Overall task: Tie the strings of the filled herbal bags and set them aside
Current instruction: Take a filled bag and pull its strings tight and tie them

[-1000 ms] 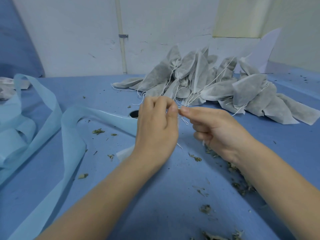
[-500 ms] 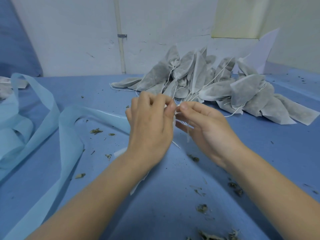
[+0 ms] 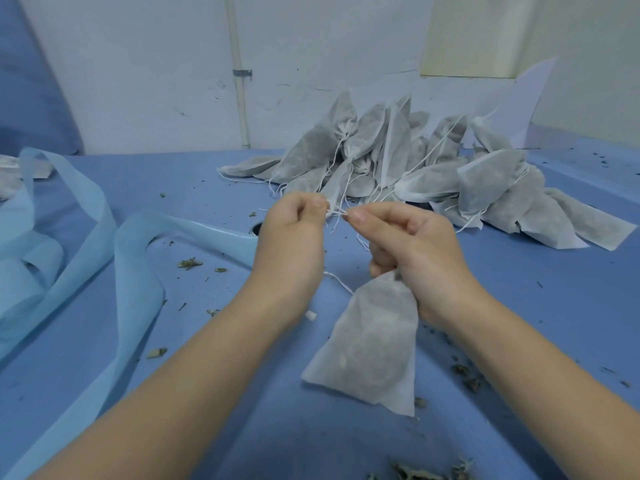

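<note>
A filled white herbal bag (image 3: 370,344) hangs from my right hand (image 3: 412,251), whose curled lower fingers grip its gathered neck while thumb and forefinger pinch the white string (image 3: 336,212). My left hand (image 3: 294,237) pinches the other end of that string between thumb and forefinger, close to the right hand's fingertips. A loose piece of the string trails down between my hands. The bag's bottom rests on the blue table (image 3: 536,323).
A pile of filled herbal bags (image 3: 433,174) with loose strings lies at the back, against the white wall. A light blue fabric strip (image 3: 114,258) curls over the left of the table. Dried herb crumbs (image 3: 188,263) are scattered about. A small hole (image 3: 255,229) sits behind my left hand.
My hands have drawn slightly apart, stretching the string between them. The bag, hidden behind my hands before, now hangs in plain view below my right hand.
</note>
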A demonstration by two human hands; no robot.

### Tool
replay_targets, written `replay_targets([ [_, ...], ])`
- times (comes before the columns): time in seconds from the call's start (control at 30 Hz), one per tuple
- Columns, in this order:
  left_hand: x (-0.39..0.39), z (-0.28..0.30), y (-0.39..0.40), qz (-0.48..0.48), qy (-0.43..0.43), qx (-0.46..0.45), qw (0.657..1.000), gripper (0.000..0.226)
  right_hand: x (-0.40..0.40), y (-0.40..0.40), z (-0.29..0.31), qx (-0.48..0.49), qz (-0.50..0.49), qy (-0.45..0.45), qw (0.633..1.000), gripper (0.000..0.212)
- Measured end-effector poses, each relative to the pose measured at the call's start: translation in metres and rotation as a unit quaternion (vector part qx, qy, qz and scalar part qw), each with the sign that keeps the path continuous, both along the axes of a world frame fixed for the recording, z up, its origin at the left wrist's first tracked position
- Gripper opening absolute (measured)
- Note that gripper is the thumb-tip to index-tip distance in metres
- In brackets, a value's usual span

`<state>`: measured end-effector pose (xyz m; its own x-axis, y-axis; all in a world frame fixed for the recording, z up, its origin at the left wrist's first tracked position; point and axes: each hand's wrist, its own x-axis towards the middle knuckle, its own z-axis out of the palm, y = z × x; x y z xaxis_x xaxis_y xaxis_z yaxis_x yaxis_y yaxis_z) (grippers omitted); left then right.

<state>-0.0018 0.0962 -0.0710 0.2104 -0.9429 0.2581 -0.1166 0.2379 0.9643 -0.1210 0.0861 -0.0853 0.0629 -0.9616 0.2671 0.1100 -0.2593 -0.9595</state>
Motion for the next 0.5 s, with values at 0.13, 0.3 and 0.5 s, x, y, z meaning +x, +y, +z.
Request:
replay_targets([
  [0.13,-0.001,0.000,-0.002,0.017,0.031,-0.012,0.999,0.029,-0.004,-0.002,0.003,-0.012,-0.007,0.017,1.000,0.005],
  [0.3,0.000,-0.002,-0.004,-0.018,-0.046,-0.030,0.998,0.029,-0.005,-0.002,0.002,-0.007,-0.032,-0.017,0.999,0.007],
  [0.5,0.007,-0.005,-0.006,-0.243,0.004,0.196,0.950,0.030,-0.011,-0.010,0.006,0.069,-0.155,-0.217,0.961,0.050],
])
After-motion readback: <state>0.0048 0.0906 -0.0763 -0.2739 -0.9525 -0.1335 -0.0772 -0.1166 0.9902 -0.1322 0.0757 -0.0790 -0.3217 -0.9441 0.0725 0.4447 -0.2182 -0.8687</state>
